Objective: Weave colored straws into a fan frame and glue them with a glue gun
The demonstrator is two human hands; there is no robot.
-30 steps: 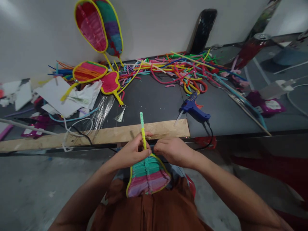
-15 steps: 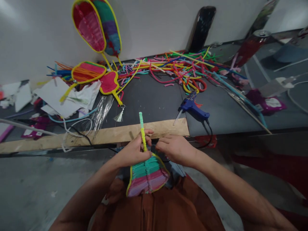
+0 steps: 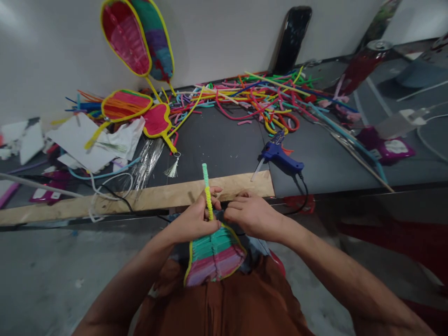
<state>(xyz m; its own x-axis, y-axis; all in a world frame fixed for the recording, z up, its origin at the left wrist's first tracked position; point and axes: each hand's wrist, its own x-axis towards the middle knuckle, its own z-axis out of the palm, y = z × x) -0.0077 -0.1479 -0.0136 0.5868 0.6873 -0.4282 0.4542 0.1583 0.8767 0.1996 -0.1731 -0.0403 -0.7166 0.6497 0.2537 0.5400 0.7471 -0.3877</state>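
Observation:
A pipe-cleaner hand fan (image 3: 217, 254) with teal, pink and purple bands and a yellow rim lies against my lap, its handle pointing away from me. Yellow pipe cleaner winds round the lower handle, and the tip is mint green. My left hand (image 3: 196, 221) grips the fan where the handle meets the blade, thumb on the upper edge. Close by on the right, my right hand (image 3: 255, 217) is closed with its fingertips pinched together beside the handle. Whatever those fingers hold, if anything, is hidden.
A blue glue gun (image 3: 282, 157) lies near a wooden strip (image 3: 241, 185) along the table edge. Behind are piled pipe cleaners (image 3: 241, 95), finished fans (image 3: 126, 105), a leaning phone (image 3: 293, 39) and a can (image 3: 367, 65). Paper scraps (image 3: 79, 140) and cords lie left.
My right hand has shifted very slightly left, toward the handle. The left hand and fan stay in place; the camera view has moved a little.

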